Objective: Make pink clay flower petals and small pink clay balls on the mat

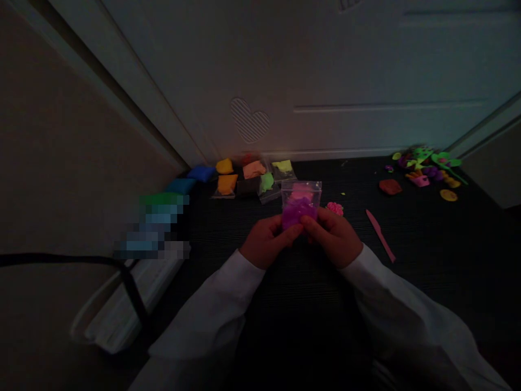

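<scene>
A lump of purple clay (pixel 296 213) is held between both hands at the middle of a dark ribbed mat (pixel 252 320). My left hand (pixel 266 242) pinches its left side with closed fingers. My right hand (pixel 334 237) grips its right side the same way. Right behind the clay stands a small clear plastic box (pixel 302 191) with something pink inside. A small pink clay flower (pixel 335 208) lies on the mat just beyond my right hand. Both arms wear white sleeves.
Several small bags of coloured clay (pixel 244 176) lie in a row by the white door (pixel 325 76). A pink plastic knife (pixel 380 235) rests to the right. Finished clay figures (pixel 427 165) and a reddish lump (pixel 390 187) sit far right. A white box (pixel 122 309) lies left.
</scene>
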A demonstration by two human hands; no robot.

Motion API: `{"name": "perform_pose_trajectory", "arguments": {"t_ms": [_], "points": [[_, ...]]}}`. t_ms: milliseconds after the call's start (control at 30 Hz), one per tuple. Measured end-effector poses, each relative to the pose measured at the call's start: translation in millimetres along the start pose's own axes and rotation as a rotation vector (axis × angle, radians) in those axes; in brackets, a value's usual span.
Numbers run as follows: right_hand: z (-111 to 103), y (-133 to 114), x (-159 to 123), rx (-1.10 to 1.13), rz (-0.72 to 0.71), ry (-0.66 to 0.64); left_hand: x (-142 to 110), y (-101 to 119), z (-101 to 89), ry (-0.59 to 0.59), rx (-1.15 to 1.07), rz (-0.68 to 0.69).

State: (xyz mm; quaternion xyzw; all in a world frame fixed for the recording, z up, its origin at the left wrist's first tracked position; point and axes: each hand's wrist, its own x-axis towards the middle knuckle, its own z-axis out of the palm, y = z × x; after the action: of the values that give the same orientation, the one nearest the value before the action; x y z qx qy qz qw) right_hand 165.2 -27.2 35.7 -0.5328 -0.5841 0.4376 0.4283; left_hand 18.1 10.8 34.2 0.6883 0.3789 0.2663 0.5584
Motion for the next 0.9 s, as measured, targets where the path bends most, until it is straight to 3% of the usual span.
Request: {"name": "perform_pose_trajectory", "arguments": {"t_ms": [300,700,900], "points": [[0.8,-0.4,-4.0,-0.121,-0.018,-0.098,-0.9,-2.1,-1.9,-0.017,-0.041,-0.011],[0.8,0.4,-4.7,-0.063,-0.04,-0.103,-1.0,-2.0,-1.4,-0.047,-0.151,-0.017],[-0.7,-1.1,-4.3,-0.052,-0.026,-0.11,2.6,-6.3,-7.0,0.111,-0.182,0.004]]}}
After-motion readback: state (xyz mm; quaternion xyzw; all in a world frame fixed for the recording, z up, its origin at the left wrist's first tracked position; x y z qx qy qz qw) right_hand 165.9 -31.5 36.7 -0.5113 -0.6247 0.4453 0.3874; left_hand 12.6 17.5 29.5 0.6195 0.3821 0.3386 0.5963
